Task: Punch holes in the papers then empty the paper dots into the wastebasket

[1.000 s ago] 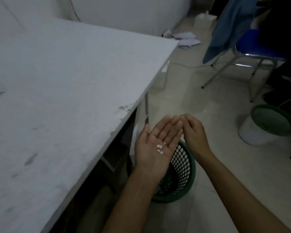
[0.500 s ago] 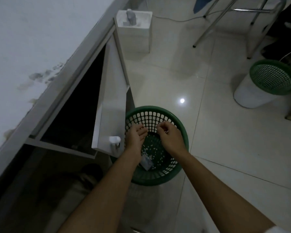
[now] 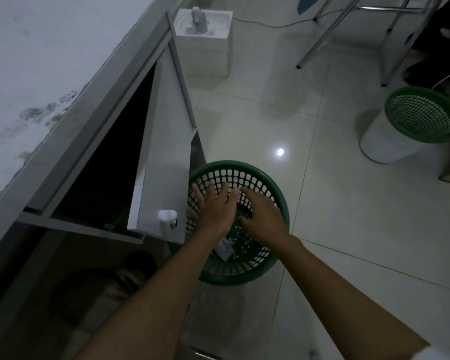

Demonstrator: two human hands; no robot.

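Left hand (image 3: 215, 211) has flipped palm-down over the green plastic lattice wastebasket (image 3: 278, 189), right hand (image 3: 264, 216) alongside, both empty and spread; tiny white paper dots (image 3: 235, 236) now inside, so emptying looks pretty much done.

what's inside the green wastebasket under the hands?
Inside the wastebasket: scattered white paper dots and a crumpled paper scrap. The left hand and right hand cover the rest of the bottom.
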